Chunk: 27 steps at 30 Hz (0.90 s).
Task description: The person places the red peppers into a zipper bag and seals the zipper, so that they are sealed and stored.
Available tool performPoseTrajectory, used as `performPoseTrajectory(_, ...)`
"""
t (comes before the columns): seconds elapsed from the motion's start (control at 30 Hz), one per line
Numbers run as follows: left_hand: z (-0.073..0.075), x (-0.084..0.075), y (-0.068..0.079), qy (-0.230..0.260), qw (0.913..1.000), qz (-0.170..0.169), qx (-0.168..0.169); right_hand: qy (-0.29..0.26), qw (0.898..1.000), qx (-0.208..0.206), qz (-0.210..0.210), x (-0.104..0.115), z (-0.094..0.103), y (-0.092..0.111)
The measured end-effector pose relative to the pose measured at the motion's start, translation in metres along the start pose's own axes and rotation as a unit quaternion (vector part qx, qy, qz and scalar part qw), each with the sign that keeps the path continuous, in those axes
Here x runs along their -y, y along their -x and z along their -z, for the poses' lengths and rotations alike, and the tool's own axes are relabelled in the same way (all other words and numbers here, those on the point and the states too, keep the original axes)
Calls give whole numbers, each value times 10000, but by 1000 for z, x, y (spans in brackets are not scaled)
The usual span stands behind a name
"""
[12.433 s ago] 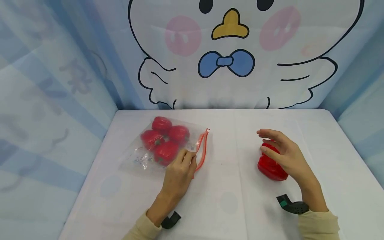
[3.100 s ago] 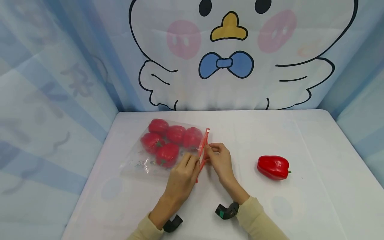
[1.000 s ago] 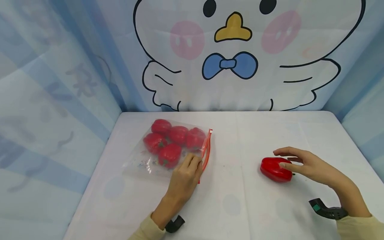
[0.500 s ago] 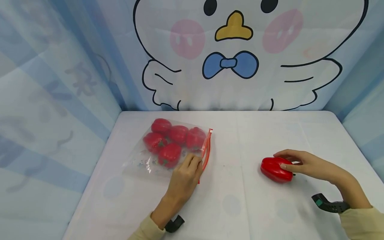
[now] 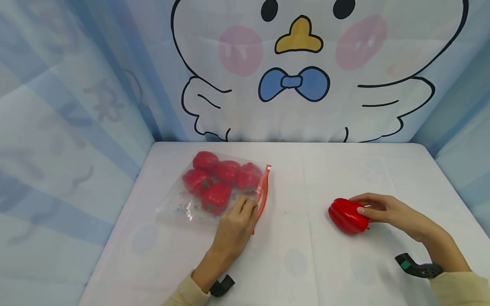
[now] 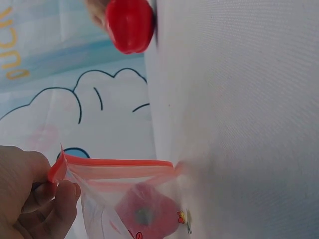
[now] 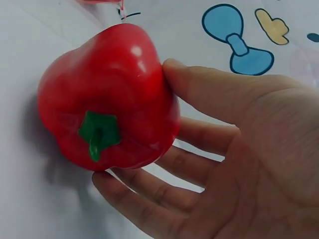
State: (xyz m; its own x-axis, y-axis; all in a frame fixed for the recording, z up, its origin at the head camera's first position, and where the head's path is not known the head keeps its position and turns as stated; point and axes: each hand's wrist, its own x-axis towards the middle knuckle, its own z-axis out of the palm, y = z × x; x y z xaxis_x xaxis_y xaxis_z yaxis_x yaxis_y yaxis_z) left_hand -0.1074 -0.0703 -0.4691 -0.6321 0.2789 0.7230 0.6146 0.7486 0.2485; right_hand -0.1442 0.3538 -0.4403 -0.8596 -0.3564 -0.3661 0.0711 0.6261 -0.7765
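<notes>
My left hand [image 5: 234, 227] pinches the red-edged mouth of a clear zip bag [image 5: 265, 187], which lies on its side at the table's left half. Several red bell peppers [image 5: 216, 198] show through the plastic. In the left wrist view, thumb and fingers hold the bag's rim [image 6: 119, 162], and the mouth stands parted. On the right side, my right hand [image 5: 398, 216] grips a single red bell pepper [image 5: 346, 216] between thumb and fingers. The right wrist view shows this pepper's green stem [image 7: 99, 133] turned toward the camera.
A white cloth covers the table [image 5: 294, 280]. A curtain with a cartoon bird [image 5: 292, 114] hangs behind its far edge, and blue-and-white curtains [image 5: 76, 161] close off both sides. Black wrist straps [image 5: 419, 267] sit on the forearms.
One more pepper has gone into the bag since the earliest frame. My right hand has left the bag mouth for the remaining pepper, gripped it and tilted it slightly. My left hand stays put.
</notes>
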Motion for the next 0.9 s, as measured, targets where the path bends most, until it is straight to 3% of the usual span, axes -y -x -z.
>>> performPoseTrajectory(0.33,-1,-1,-1,35,10000,3,-10,-1050,9943,-145,-125,6,-34,-13)
performPoseTrajectory(0.63,0,0,1,30,10000,74,34,-1769,9837,-1,316,37,-74,-39)
performPoseTrajectory(0.9,1,1,0,15,10000,61,11,-2466,9682,-6,414,69,-110,-64)
